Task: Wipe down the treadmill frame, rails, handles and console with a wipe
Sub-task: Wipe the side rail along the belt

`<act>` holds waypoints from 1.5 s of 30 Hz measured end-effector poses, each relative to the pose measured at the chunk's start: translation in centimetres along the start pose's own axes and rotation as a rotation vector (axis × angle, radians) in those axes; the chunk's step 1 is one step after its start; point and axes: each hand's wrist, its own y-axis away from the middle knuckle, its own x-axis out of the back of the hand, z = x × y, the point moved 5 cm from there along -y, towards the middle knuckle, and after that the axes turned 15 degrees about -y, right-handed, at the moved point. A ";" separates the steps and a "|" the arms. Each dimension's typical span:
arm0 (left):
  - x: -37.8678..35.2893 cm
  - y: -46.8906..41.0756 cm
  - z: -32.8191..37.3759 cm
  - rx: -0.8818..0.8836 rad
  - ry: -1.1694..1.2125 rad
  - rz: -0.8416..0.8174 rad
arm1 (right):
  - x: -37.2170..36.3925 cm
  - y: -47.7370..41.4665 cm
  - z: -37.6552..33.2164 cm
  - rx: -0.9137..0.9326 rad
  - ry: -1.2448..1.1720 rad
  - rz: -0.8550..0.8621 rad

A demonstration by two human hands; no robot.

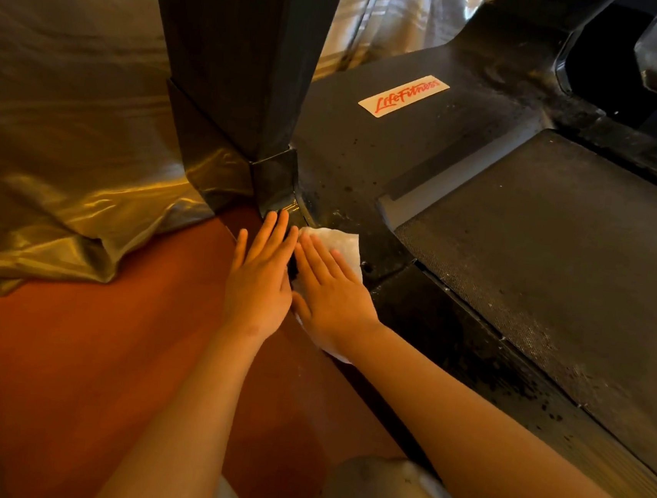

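Note:
The black treadmill base (pixel 367 160) fills the upper right, with its upright post (pixel 241 51) rising at top centre and the grey belt (pixel 560 239) to the right. A white wipe (pixel 343 246) lies on the left side rail (pixel 451 337) just below the post's foot. My right hand (pixel 330 293) presses flat on the wipe with straight fingers. My left hand (pixel 262 270) lies flat beside it, fingertips touching the base of the post, holding nothing.
A shiny golden curtain (pixel 65 135) hangs and pools on the red floor (pixel 108 348) at the left. A white logo sticker (pixel 404 94) sits on the motor cover. My knees (pixel 383 495) show at the bottom edge.

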 end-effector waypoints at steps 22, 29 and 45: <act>-0.7 -0.3 0.5 0.017 0.060 -0.056 | 1.5 11.0 5.0 -0.304 -0.122 -0.055; -1.2 -0.4 0.6 0.024 0.045 -0.057 | 2.0 7.2 6.6 -0.366 -0.155 0.062; -1.0 -0.5 1.1 0.045 0.102 -0.038 | 8.2 -0.5 8.5 -0.335 -0.624 0.741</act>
